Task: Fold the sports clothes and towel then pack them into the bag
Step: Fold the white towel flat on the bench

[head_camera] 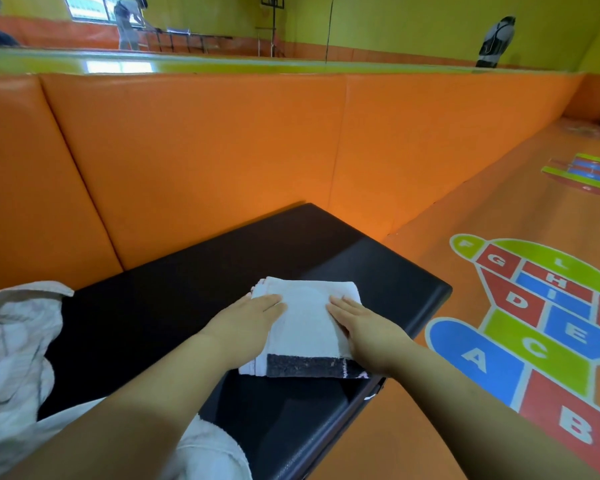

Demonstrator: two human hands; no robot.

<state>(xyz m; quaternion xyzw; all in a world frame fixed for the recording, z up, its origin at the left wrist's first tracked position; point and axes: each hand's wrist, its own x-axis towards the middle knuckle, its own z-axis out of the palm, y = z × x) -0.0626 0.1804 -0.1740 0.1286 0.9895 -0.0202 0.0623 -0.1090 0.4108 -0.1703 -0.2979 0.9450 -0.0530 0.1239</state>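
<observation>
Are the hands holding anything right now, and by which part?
Nothing is gripped. The left hand and the right hand lie flat, fingers straight, on top of the folded towel, one on its left part, one on its right.

Your left hand (253, 318) and right hand (364, 327) are bare, both forearms too, right to the edge of view — whether the pale cloth (215, 448) beneath your left arm is worn is unclear.
</observation>
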